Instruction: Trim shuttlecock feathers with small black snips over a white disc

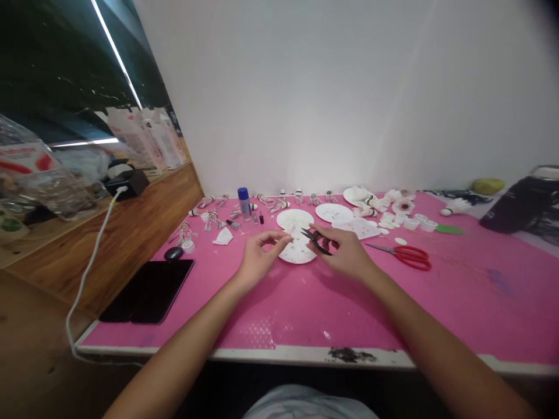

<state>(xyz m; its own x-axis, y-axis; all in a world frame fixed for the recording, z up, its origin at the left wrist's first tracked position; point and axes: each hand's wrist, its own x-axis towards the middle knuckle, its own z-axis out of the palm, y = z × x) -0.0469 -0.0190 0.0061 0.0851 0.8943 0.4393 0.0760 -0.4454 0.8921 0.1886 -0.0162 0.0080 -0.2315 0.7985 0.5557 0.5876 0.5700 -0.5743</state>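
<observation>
My right hand (349, 251) is wrapped round a small pair of black-handled pliers (321, 243), whose pointed jaws aim left. Across from their tips, my left hand (261, 256) is closed in a pinch, thumb against forefinger. Whatever sits between those fingertips is too small to name. Both hands hover above a white round plate (297, 256) dotted with tiny bits. Another white disc (292, 217) lies just behind it. Beyond my right hand are a white sheet with small pieces (360, 228) and a further white plate (331, 212).
Shuttlecocks (455, 207) and worn shuttlecock parts line the back edge. Red-handled scissors (410, 256) lie right, near small white tubs (411, 223). A blue-capped bottle (244, 203) stands back left. A black tablet (148, 291) and mouse (173, 254) lie left; a black bottle (515, 201) leans at right.
</observation>
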